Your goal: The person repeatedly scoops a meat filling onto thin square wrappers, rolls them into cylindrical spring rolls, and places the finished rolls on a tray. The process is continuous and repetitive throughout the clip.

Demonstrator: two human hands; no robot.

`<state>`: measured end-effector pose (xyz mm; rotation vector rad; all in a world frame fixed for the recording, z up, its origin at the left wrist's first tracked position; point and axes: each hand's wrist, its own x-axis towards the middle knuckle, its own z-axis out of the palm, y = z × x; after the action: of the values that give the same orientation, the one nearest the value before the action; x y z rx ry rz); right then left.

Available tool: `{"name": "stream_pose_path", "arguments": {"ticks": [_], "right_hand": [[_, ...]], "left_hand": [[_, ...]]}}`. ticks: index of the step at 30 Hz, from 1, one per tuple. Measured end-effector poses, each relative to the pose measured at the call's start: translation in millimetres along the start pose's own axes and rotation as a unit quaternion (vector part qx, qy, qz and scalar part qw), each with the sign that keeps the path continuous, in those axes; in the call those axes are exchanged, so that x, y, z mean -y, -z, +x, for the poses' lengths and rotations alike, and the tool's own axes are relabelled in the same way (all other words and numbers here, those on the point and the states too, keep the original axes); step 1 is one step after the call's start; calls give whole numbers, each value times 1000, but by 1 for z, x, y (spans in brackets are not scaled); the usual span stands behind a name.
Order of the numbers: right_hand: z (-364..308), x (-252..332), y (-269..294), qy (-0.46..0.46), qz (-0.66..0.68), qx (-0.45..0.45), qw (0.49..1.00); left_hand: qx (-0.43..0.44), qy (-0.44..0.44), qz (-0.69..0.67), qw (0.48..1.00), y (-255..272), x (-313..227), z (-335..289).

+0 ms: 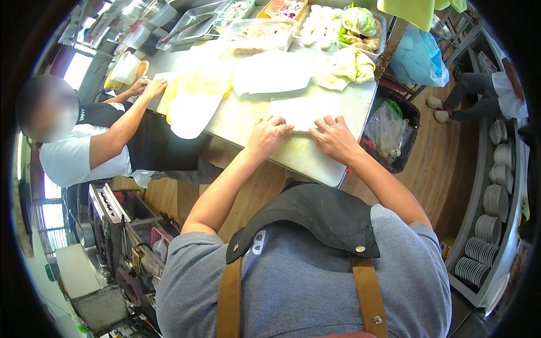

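Observation:
A pale, thin white sheet (pixel 304 107) lies flat on the worktable (pixel 253 121) before me, its details washed out by glare. My left hand (pixel 271 134) is closed at its near left edge, fingers bent and pressed together. At the near right edge my right hand (pixel 333 136) also has its fingers curled down onto the sheet. Whether something small lies under my fingertips cannot be made out. Farther back is a stack of white sheets (pixel 273 73), with a yellow and white cloth (pixel 197 96) to its left and a pale green cloth (pixel 349 67) to its right.
Food trays line the back, among them a tub with white balls and cabbage (pixel 358 22). At left a co-worker (pixel 107 135) handles something at the table. A black bin (pixel 394 129) stands off the right corner; stacked plates (pixel 496 200) fill a shelf beyond. Another person (pixel 479 93) is far right.

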<state>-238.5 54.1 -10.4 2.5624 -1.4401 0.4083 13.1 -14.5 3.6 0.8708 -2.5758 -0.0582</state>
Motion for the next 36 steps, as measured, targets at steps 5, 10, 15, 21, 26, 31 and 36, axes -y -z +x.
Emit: {"name": "stream_pose_path", "arguments": {"ticks": [5, 10, 15, 21, 26, 31, 36], "right_hand": [[8, -9, -7, -16, 33, 25, 999], [5, -10, -13, -7, -4, -19, 1000], [15, -9, -14, -9, -23, -6, 1000], [25, -24, -18, -8, 37, 14, 999], [20, -25, -17, 2, -55, -40, 998], [28, -27, -21, -12, -36, 23, 999], [34, -35, -22, -16, 15, 2, 1000]], "left_hand": [[49, 74, -10, 996, -2, 7, 14], [-24, 10, 85, 996, -12, 2, 5], [-32, 16, 57, 998, -13, 5, 3], [38, 61, 1, 997, -12, 28, 17], [-93, 28, 113, 989, -18, 11, 8], [-19, 21, 80, 996, -12, 23, 16], [96, 93, 26, 991, -4, 38, 35]]}}
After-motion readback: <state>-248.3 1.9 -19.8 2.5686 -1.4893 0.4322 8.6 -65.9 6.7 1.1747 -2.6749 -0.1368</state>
